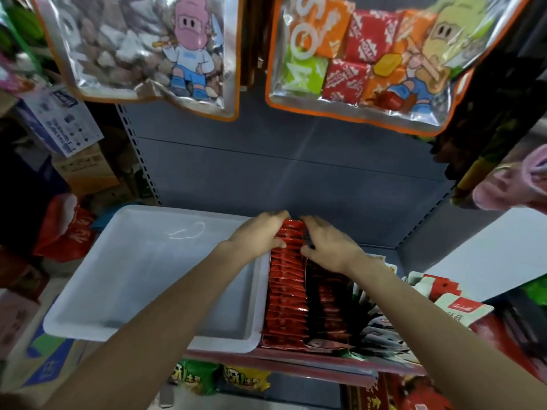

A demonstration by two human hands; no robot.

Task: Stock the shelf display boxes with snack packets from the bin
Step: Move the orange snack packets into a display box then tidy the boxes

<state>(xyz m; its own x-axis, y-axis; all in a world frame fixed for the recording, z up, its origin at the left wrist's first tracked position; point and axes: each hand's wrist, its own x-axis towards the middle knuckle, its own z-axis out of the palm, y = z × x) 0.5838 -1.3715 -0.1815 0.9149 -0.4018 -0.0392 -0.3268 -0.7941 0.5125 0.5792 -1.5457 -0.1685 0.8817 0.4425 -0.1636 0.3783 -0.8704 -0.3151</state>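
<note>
White bin sat at the shelf's front-left edge. Beside it, my left hand and right hand squeezed the red packets at the row's back. Light, slippery foil, so probably best held by the sides.

1. White plastic bin sits on the shelf, left side.
2. Row of red foil snack packets stands on edge just right of the bin, touching its right wall.
3. Row of dark red packets just right of that row.
4. Left hand and right hand flank the far end of the red row.
5. Two clear cartoon-printed bags hang above.
6. Green and yellow snack bags lie on the shelf below.
</note>
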